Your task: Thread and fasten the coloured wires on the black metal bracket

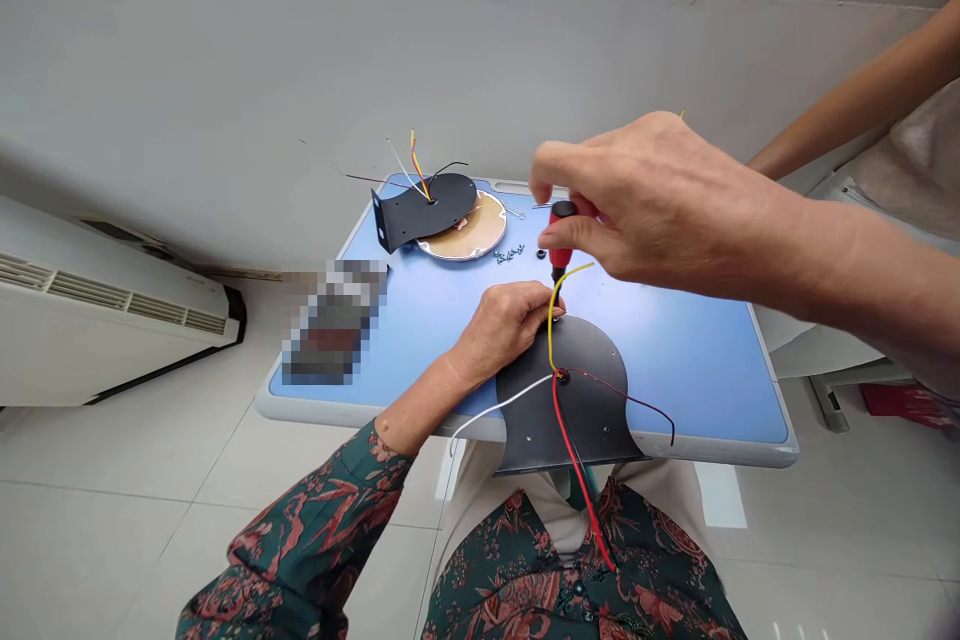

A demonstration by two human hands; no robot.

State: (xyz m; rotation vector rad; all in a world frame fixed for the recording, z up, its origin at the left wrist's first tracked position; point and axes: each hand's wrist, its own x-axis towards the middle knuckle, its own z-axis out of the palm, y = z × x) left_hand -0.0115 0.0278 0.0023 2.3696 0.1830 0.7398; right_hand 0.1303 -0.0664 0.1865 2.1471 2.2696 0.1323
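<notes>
Gripping a red screwdriver [559, 255], right hand [660, 205] works the black plate [592, 410] at its twelve-o'clock edge, left hand [502, 325] pinching it; screws [510, 254] lie unused.

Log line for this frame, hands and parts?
left hand: holds dark plate | right hand: red screwdriver upright at plate edge | far side: second plate, screws

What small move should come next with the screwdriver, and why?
Probably a short twist of the screwdriver by the right hand. It stands upright, tip down at the far edge of the plate, where the left hand grips it. The yellow wire curves close beside the shaft.
</notes>
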